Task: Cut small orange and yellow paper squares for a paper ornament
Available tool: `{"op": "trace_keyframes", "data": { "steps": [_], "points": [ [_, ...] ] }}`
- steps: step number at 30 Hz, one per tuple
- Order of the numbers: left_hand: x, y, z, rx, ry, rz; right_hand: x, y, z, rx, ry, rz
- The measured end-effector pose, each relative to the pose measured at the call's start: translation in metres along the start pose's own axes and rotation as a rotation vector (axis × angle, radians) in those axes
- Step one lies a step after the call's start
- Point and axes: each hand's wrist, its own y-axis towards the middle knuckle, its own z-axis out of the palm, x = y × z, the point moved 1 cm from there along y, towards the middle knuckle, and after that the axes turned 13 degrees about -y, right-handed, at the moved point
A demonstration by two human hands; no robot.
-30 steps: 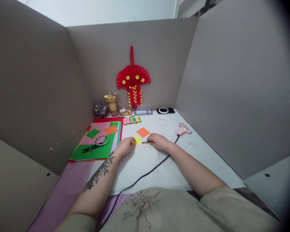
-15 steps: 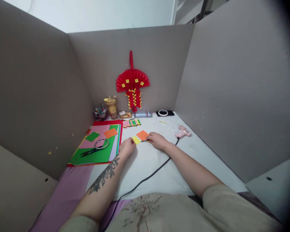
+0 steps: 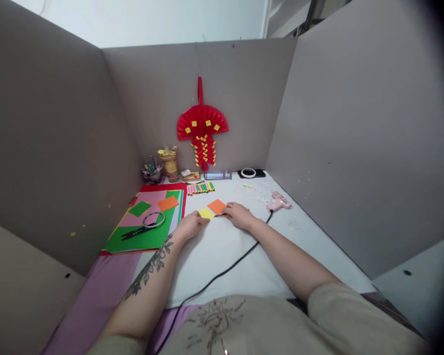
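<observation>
At the middle of the white tabletop, my left hand [image 3: 189, 226] has its fingers closed on the lower left edge of a yellow paper square [image 3: 206, 213]. To its right, my right hand [image 3: 239, 215] is closed on a thin dark tool [image 3: 219, 215], whose tip reaches the yellow square. An orange paper square [image 3: 217, 206] lies just behind the tool, beside the yellow one. Behind them is a row of small pink, green and yellow paper rolls [image 3: 201, 188].
Stacked coloured sheets [image 3: 140, 239] at left bear black snips [image 3: 136, 231] and a ring [image 3: 154, 220]. A pink glue gun [image 3: 279, 203] lies at right, its black cable [image 3: 222, 274] crossing the table. A red fan ornament [image 3: 203, 123] hangs behind.
My left hand has shifted slightly left and its fingers lie lower along the yellow square, uncovering more of it. My right hand has barely moved.
</observation>
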Motion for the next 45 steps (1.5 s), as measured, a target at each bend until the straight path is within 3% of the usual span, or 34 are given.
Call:
{"op": "trace_keyframes", "data": {
  "steps": [3,7,45],
  "points": [
    [0.0001,0.0002,-0.0007,0.037,0.011,0.043,0.0013,0.001,0.0012,-0.001,-0.013,-0.009],
    [-0.0001,0.002,-0.0002,0.035,0.036,-0.007,0.0017,0.0021,0.0025,0.019,-0.021,-0.008],
    [-0.0021,0.0007,-0.0012,0.043,0.003,-0.003,0.0098,-0.0005,-0.002,0.026,-0.022,-0.015]
  ]
}}
